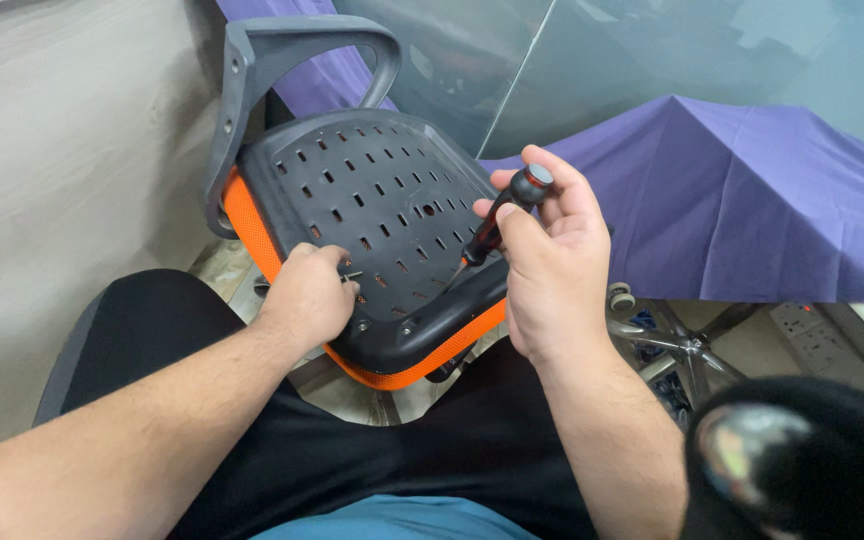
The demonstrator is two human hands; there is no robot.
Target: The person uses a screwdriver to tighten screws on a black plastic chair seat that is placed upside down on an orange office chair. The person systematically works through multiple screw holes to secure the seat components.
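An upturned office chair seat (372, 190) rests against my lap, its black slotted plastic underside facing up, with an orange mesh edge (252, 225) and a grey armrest (252, 70). My right hand (552, 270) grips a screwdriver (500, 215) with a red and black handle, its tip angled down onto the seat's underside near the front edge. My left hand (312, 295) rests on the seat's lower left part, fingers pinched on a small metal piece that I cannot make out clearly.
A purple cloth (742, 200) covers a table at right. Under it stand a chair's wheeled star base (672, 345) and a power strip (812, 335). A grey wall (62, 200) is at left. A dark round object (802, 460) sits at bottom right.
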